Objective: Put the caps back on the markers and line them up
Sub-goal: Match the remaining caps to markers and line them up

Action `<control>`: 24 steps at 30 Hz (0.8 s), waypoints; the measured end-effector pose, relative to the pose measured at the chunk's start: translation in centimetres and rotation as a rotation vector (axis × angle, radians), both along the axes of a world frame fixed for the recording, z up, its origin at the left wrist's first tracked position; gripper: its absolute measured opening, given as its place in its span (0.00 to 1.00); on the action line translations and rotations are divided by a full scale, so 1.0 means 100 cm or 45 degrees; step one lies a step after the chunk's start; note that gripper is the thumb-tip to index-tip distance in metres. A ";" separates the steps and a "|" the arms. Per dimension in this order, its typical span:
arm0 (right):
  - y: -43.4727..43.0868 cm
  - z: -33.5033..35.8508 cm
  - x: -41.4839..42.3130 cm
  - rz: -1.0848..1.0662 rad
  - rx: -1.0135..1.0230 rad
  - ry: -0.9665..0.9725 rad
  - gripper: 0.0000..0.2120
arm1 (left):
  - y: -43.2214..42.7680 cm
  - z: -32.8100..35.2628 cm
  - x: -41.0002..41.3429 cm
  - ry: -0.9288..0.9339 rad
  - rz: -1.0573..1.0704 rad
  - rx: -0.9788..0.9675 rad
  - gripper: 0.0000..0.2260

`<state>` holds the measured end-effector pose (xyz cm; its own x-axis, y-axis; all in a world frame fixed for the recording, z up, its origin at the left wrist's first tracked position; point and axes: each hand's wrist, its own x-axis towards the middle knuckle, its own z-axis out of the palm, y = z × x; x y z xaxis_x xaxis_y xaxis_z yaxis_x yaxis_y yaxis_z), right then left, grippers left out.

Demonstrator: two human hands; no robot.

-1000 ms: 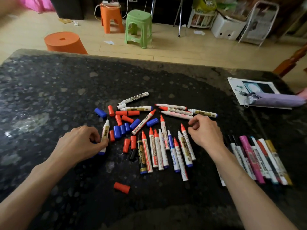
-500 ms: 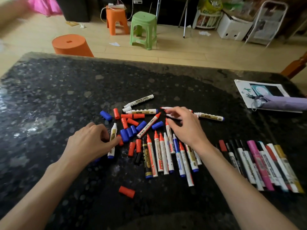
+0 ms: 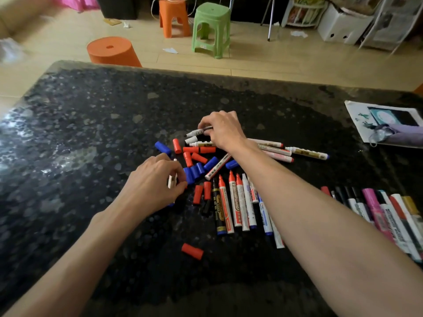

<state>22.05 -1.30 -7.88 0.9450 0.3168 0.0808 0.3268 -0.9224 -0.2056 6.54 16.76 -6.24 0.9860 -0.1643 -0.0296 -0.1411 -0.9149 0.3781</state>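
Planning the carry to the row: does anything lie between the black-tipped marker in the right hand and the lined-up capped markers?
Yes. Between the white black-tipped marker in the grip of the right hand and the row of capped markers lie loose white red-ended markers. Lifted, it would likely clear them.

Three clumps on the table (image 3: 91, 133), pretty much.
Mid-table sit the loose caps (image 3: 194, 161), with the uncapped markers (image 3: 235, 197) just in front and right of them, a tidy row (image 3: 389, 213) at the right edge, one stray cap (image 3: 192, 251) nearest the person, and stools (image 3: 211, 28) on the floor behind.
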 end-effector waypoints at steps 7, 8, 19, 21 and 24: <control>-0.038 0.032 -0.079 0.029 0.299 -0.123 0.11 | -0.026 0.001 -0.013 -0.018 -0.235 0.078 0.14; -0.046 0.035 -0.096 0.008 0.333 -0.106 0.11 | -0.030 0.000 -0.015 -0.027 -0.262 0.125 0.17; -0.120 0.040 -0.213 -0.258 0.461 0.003 0.12 | -0.041 0.013 -0.035 -0.019 -0.228 -0.014 0.08; -0.122 0.044 -0.214 -0.186 0.400 0.018 0.13 | -0.046 0.020 -0.041 0.072 -0.161 -0.232 0.07; -0.127 0.047 -0.215 -0.103 0.412 0.033 0.13 | -0.057 0.025 -0.044 0.172 -0.150 -0.484 0.10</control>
<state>0.50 -14.03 -3.13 0.9691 0.2029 0.1406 0.2463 -0.8306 -0.4994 2.18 11.08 -3.77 0.9511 -0.3002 -0.0729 -0.1627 -0.6874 0.7078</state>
